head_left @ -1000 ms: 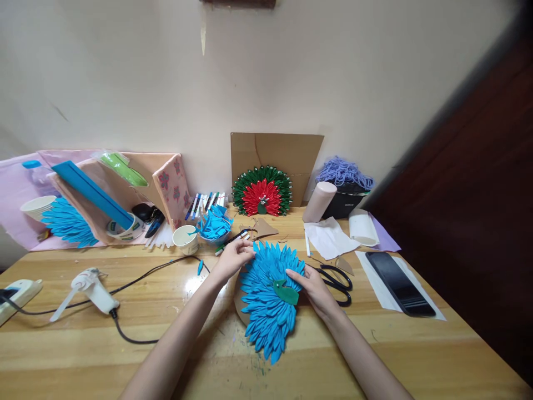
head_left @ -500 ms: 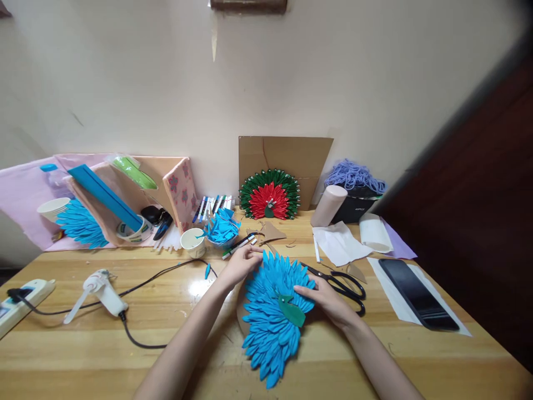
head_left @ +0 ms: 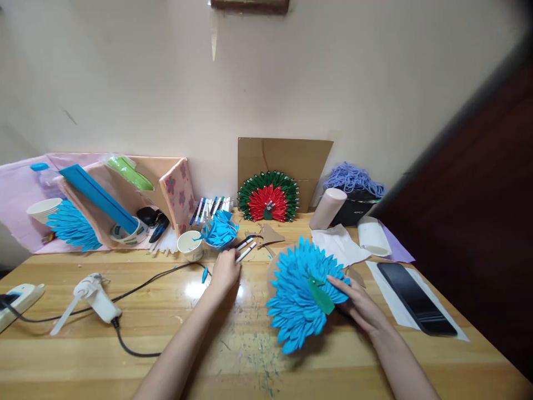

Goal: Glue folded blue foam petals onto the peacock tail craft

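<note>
My right hand (head_left: 358,300) grips the right edge of a blue peacock craft (head_left: 295,300), thumb on top, and holds it tilted above the table. Layered blue petals cover the craft around a dark green bird body (head_left: 321,297); round brown cardboard (head_left: 273,269) shows behind its left edge. My left hand (head_left: 227,272) is low at the table, fingers curled over the near ends of two white pens. The lower marker pen (head_left: 246,253) runs into its fingers; the other pen (head_left: 245,244) lies just beyond. The fingertips are partly hidden.
Ahead stand a bowl of blue scraps (head_left: 219,229) and a paper cup (head_left: 190,245). A glue gun (head_left: 97,300) with its cord lies left. A phone (head_left: 416,299) rests right. A red and green peacock (head_left: 268,197) leans at the wall; cardboard scraps (head_left: 272,233) lie before it.
My left hand has let go of the peacock craft and moved left to the pens. My right hand has carried the craft to the right, now covering most of the scissors.
</note>
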